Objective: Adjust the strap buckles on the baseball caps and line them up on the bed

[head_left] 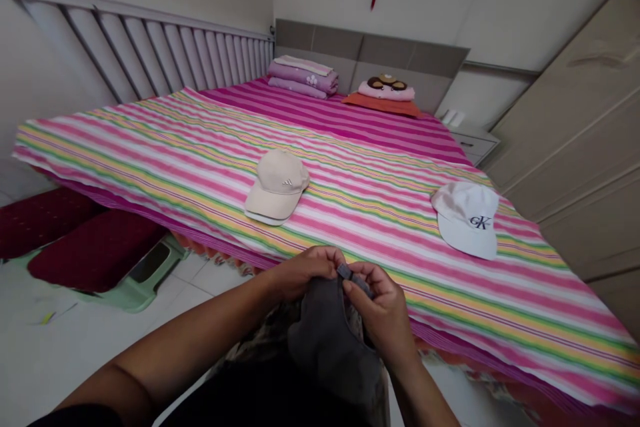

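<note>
My left hand (305,270) and my right hand (383,307) both pinch the back strap of a dark grey cap (325,337), held low in front of me at the near edge of the bed. The cap hangs down between my forearms. On the striped bed sheet (200,147) lie a beige cap (277,187) straight ahead and a white cap (470,217) with a dark logo to the right. Neither is touched.
Folded purple bedding (303,77) and a pink pillow on an orange cushion (387,97) lie at the headboard. Dark red cushioned stools (95,247) stand on the tiled floor at left. A wardrobe (580,133) and a small nightstand (473,140) are at right.
</note>
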A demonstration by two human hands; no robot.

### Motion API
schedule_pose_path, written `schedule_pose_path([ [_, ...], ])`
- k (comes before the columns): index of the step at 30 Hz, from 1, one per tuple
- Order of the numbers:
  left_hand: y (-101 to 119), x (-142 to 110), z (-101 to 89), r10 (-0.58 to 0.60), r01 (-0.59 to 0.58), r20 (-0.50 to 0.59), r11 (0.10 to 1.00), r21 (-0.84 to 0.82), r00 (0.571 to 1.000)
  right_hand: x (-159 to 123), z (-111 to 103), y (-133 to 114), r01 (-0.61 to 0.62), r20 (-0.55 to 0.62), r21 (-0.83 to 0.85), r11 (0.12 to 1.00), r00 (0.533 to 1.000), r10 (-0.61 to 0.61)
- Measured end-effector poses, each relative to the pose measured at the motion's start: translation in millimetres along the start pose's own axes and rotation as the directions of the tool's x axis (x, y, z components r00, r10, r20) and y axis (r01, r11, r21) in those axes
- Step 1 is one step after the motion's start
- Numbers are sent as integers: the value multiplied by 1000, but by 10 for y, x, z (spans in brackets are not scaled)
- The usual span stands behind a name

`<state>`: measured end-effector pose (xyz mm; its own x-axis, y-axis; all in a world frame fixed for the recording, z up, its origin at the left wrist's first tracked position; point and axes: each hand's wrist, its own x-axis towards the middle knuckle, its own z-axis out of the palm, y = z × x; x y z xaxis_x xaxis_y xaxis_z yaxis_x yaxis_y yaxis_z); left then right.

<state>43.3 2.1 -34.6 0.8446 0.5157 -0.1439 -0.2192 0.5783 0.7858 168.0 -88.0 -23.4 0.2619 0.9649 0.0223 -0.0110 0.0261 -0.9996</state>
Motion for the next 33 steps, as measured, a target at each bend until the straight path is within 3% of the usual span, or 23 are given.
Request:
schedule_pose_path([
  [3,22,-21,29,24,-22,-21,996,87,999,-2,5,-21,78,-29,-186,979,996,-85],
  [7,54,-45,78,23,-6,-65,970,244,998,-10,-9,13,225,-17,-415,882,967,-255],
  [12,59,-60,61,5,10,-58,968,252,998,-39,-30,34,262,24,-563,784,953,-302],
  [19,47,-67,-1,-12,10,7,985,170,1000,-61,-57,2,300,76,-614,730,943,-324],
  [33,44,-71,-62,0,-7,69,994,105,998,-105,-96,-33,304,114,-605,736,948,-298],
])
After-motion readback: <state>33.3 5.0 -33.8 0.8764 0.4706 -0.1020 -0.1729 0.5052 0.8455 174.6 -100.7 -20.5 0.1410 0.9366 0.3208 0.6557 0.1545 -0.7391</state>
